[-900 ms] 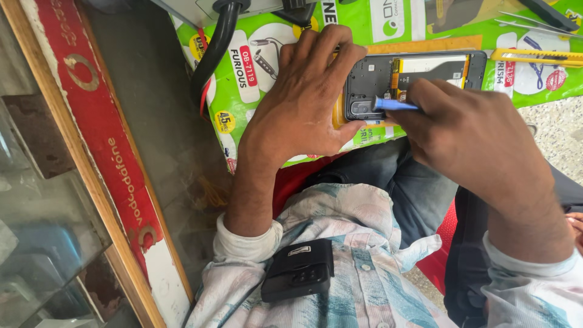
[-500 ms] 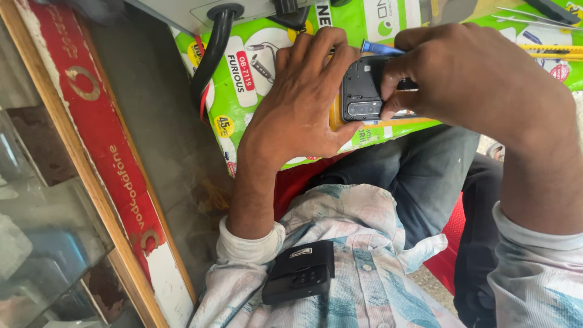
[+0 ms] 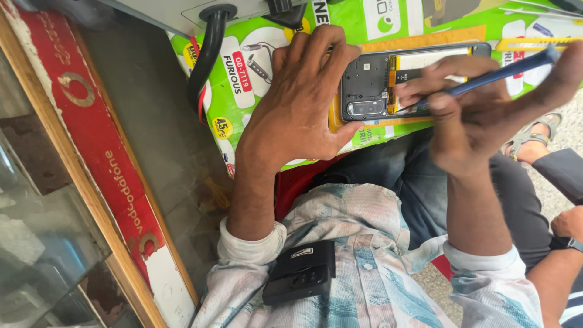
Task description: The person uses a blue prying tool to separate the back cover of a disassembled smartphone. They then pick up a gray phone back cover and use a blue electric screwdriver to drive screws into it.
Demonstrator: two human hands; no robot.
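An opened phone (image 3: 388,82) with its back cover off lies on a green printed mat (image 3: 255,91); its dark inner frame, camera module and battery show. My left hand (image 3: 297,112) rests on the phone's left end and holds it down, fingers curled over the edge. My right hand (image 3: 480,115) grips a blue thin tool (image 3: 504,71), whose tip sits at the phone's middle, near the battery edge. Part of the phone's right half is hidden behind my right fingers.
A thick black cable (image 3: 206,54) runs from a grey device at the top down the mat's left side. A red-edged glass counter (image 3: 79,170) stands at the left. A yellow cutter (image 3: 534,44) lies at top right. Another person's arm (image 3: 565,243) and sandalled foot (image 3: 534,136) are at right.
My right hand has drawn back to the right off the phone, uncovering its inside, and the blue tool now points in at the phone's middle. My left hand stays on the left end.
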